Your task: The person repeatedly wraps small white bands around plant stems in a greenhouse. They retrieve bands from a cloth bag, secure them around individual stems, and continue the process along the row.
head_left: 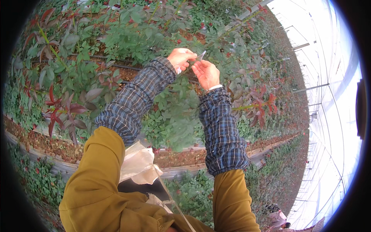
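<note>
My left hand reaches over the rose bushes, its thumb and forefinger pinched at the lower end of a small, pale, translucent pointed piece. Something whitish shows below the palm, partly hidden. Close on the right is my right hand, palm up with the fingers curled and near the same piece; whether it touches it cannot be told. Both forearms wear checked sleeve covers. Under the hands are green rose leaves. A pale cloth bag hangs at my waist.
Reddish rose shoots stand at the left and right. Dark irrigation pipes run through the bed. A soil strip edged with plastic film crosses below. Greenhouse frame and film rise at the right. Another person is at the lower right.
</note>
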A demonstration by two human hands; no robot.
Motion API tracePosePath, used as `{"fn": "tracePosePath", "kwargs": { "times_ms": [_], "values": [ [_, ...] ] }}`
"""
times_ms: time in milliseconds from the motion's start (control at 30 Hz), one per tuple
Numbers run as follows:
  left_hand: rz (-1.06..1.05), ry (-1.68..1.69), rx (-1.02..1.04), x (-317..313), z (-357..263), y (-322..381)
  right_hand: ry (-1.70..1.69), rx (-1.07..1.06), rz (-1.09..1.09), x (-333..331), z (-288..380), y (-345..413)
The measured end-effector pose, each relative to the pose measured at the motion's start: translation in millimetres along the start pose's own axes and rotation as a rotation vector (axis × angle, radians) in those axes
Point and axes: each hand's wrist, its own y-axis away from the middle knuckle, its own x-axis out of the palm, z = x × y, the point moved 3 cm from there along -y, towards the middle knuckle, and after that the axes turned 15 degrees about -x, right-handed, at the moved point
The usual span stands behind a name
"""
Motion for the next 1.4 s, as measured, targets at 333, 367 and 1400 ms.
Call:
{"fn": "tracePosePath", "kwargs": {
  "times_ms": [333, 367, 1400],
  "values": [
    [-0.008, -0.055, 0.022, -1.0, 3.3, -4.1, 0.015, 0.052, 0.006, -6.2, -7.9, -4.8],
    [-0.016, -0.055, 0.037, -0.9, 3.8, -3.3, 0.052, 0.034, 0.008, -6.3, -8.1, -4.6],
    [0.009, -0.311, 0.426, 3.3, 33.0, -21.9, 1.283, -0.938, 0.311, -18.3, 7.4, -1.3]
  ]
}}
